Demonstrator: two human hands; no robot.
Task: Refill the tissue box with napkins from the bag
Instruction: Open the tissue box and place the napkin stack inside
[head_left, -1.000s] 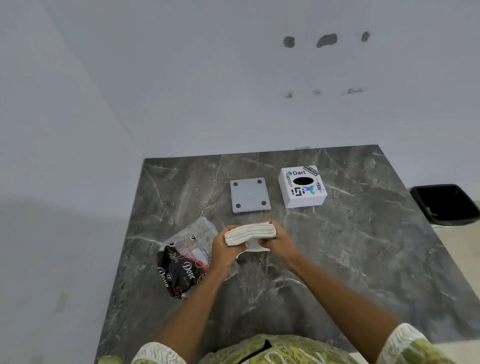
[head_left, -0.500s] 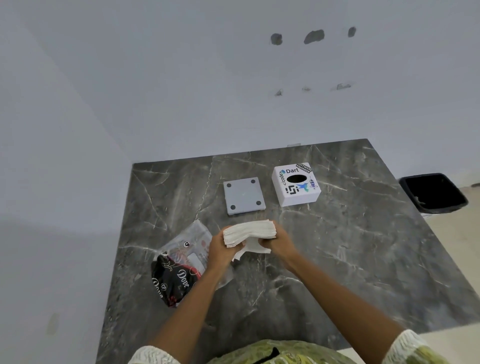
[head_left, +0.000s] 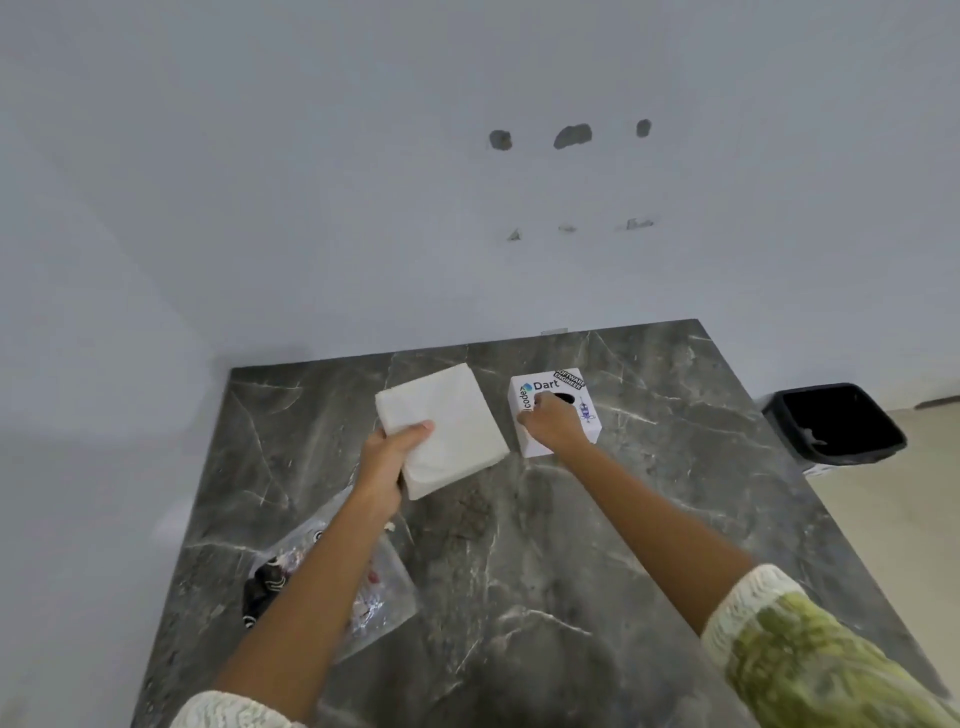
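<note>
Your left hand (head_left: 397, 452) is closed around a thick, square stack of white paper napkins (head_left: 441, 426), thumb on top at the near left corner and fingers hidden underneath, holding it roughly flat above the dark grey marble-patterned table (head_left: 597, 545). Just to the right of that grip, close beside the stack's right edge, sits the small white cube-shaped tissue box (head_left: 558, 410), covered in stickers, with a dark opening in its top. Your right hand (head_left: 550, 423) rests over the box's near top edge, fingers curled down on it; whether it is actually gripping the box cannot be told. That hand seems placed to steady or lift the box so the stack can go in. Below and behind your left wrist, the clear plastic bag (head_left: 374, 597) lies flat on the table, partly hidden by your forearm. A black bin (head_left: 836, 423) stands off the table's right edge.
</note>
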